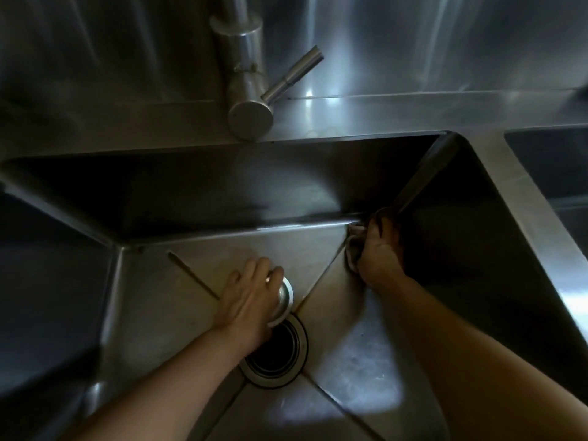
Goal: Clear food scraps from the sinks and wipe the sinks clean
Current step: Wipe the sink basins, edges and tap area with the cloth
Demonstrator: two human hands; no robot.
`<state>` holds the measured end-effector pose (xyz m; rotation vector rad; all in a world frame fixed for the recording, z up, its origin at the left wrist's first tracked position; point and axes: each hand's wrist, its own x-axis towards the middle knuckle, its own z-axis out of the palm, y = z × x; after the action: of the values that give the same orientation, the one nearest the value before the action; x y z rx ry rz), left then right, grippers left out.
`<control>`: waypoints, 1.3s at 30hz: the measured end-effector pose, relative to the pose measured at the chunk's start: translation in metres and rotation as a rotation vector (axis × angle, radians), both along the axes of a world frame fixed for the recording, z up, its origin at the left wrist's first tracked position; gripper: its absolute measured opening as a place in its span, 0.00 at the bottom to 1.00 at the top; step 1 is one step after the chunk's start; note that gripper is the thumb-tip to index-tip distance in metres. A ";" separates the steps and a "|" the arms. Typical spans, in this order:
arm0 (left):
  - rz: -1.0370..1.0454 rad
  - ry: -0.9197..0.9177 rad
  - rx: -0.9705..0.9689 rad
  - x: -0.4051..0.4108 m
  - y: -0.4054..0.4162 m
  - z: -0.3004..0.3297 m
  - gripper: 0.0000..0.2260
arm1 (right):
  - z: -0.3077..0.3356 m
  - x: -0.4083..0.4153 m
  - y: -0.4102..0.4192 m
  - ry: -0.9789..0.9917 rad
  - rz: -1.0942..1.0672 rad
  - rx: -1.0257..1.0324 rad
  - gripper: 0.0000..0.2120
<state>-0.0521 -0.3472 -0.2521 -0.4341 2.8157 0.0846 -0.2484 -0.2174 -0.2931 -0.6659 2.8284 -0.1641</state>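
Two hands in one steel sink (pixel 197 198), both placed relative to the open drain (pixel 280 351) at the basin floor's centre.

Step in hand: wiping, judged from the cloth at work; no food scraps are visible on the floor panels.

Left hand (pixel 251 297): just beyond the drain, fingers curled over the metal strainer (pixel 284 297), which sits lifted out and tilted beside the opening.

Right hand (pixel 380 249): further from the drain, toward the far right corner, gripping a bunched cloth (pixel 351 249) pressed into the seam where floor meets back wall. Forearm extended, wrist bent down.

Next move (a judgement only): draw the cloth along the seam and down toward the drain, then reseat the strainer.

Second sink (pixel 553 163): right of the divider, contents not discernible. Faucet (pixel 246 87) on the bench behind.
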 end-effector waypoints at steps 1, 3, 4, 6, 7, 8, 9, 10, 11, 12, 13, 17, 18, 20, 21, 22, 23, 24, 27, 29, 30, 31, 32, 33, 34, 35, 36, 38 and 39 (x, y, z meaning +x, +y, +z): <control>-0.094 0.059 -0.026 0.007 0.004 0.003 0.30 | 0.001 0.001 0.000 -0.007 0.002 0.001 0.37; -0.273 0.168 -0.076 0.016 0.009 0.007 0.13 | 0.000 0.002 0.000 -0.024 0.004 0.000 0.36; -0.338 0.187 -0.109 0.019 0.010 0.011 0.11 | 0.000 0.002 0.000 -0.037 0.006 -0.004 0.35; -0.371 0.188 -0.118 0.023 0.014 0.013 0.13 | 0.000 0.003 0.001 -0.078 0.003 -0.021 0.34; -0.370 0.177 -0.107 0.024 0.015 0.015 0.15 | 0.000 0.003 0.000 -0.104 0.001 -0.036 0.33; -0.360 0.167 -0.090 0.025 0.016 0.017 0.17 | 0.000 0.002 0.000 -0.123 -0.005 -0.053 0.33; -0.335 0.164 -0.076 0.024 0.016 0.019 0.18 | -0.001 0.002 0.000 -0.128 -0.014 -0.071 0.33; -0.289 0.151 -0.059 0.025 0.015 0.022 0.17 | -0.001 0.003 0.000 -0.124 -0.024 -0.087 0.32; -0.217 0.136 -0.041 0.026 0.013 0.020 0.16 | -0.001 0.005 -0.001 -0.119 -0.033 -0.098 0.33; -0.135 0.084 -0.002 0.030 0.009 0.013 0.20 | -0.001 0.008 -0.003 -0.124 -0.034 -0.101 0.33; -0.044 0.039 0.044 0.036 0.003 0.008 0.28 | -0.002 0.012 -0.006 -0.140 -0.026 -0.101 0.33; 0.162 0.049 0.054 0.055 -0.011 0.008 0.32 | -0.005 0.049 -0.031 -0.133 0.109 -0.097 0.32; 0.196 0.054 0.057 0.059 -0.015 0.009 0.31 | -0.006 0.062 -0.040 -0.116 0.160 -0.110 0.32; 0.255 0.065 0.060 0.066 -0.025 0.012 0.33 | -0.009 0.084 -0.060 -0.111 0.245 -0.142 0.32; 0.282 0.071 0.074 0.069 -0.030 0.014 0.35 | -0.011 0.093 -0.069 -0.123 0.271 -0.156 0.32; 0.299 0.074 0.085 0.071 -0.035 0.014 0.36 | -0.012 0.101 -0.076 -0.140 0.295 -0.167 0.32; 0.314 0.072 0.084 0.073 -0.039 0.015 0.37 | -0.012 0.107 -0.083 -0.159 0.333 -0.173 0.33; 0.327 0.075 0.078 0.074 -0.042 0.016 0.37 | -0.013 0.114 -0.089 -0.175 0.392 -0.174 0.34; 0.355 0.074 0.072 0.076 -0.048 0.019 0.38 | -0.014 0.127 -0.104 -0.226 0.562 -0.165 0.38; 0.352 0.066 0.074 0.077 -0.048 0.020 0.39 | -0.012 0.123 -0.106 -0.220 0.609 -0.177 0.36; 0.348 0.067 0.079 0.077 -0.047 0.021 0.40 | -0.009 0.116 -0.102 -0.204 0.619 -0.191 0.34; 0.345 0.070 0.091 0.075 -0.046 0.021 0.40 | -0.006 0.107 -0.094 -0.186 0.615 -0.200 0.32; 0.342 0.074 0.102 0.073 -0.046 0.021 0.40 | -0.004 0.097 -0.083 -0.166 0.593 -0.202 0.31; 0.339 0.071 0.114 0.072 -0.045 0.021 0.41 | -0.003 0.087 -0.070 -0.142 0.557 -0.201 0.30; 0.324 0.074 0.124 0.067 -0.044 0.021 0.41 | 0.000 0.073 -0.053 -0.116 0.504 -0.193 0.30; 0.313 0.077 0.133 0.063 -0.043 0.020 0.42 | 0.000 0.060 -0.039 -0.103 0.446 -0.184 0.30; 0.300 0.088 0.141 0.058 -0.041 0.018 0.42 | 0.002 0.046 -0.025 -0.102 0.376 -0.165 0.30; 0.276 0.102 0.169 0.042 -0.038 0.015 0.43 | 0.006 0.021 -0.003 -0.126 0.229 -0.105 0.32; 0.271 0.105 0.181 0.033 -0.036 0.013 0.43 | 0.006 0.013 0.003 -0.130 0.186 -0.072 0.32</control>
<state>-0.0192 -0.3836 -0.2389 -0.7841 2.7990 0.4259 -0.2350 -0.2148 -0.2866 -0.8947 2.6312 -0.2676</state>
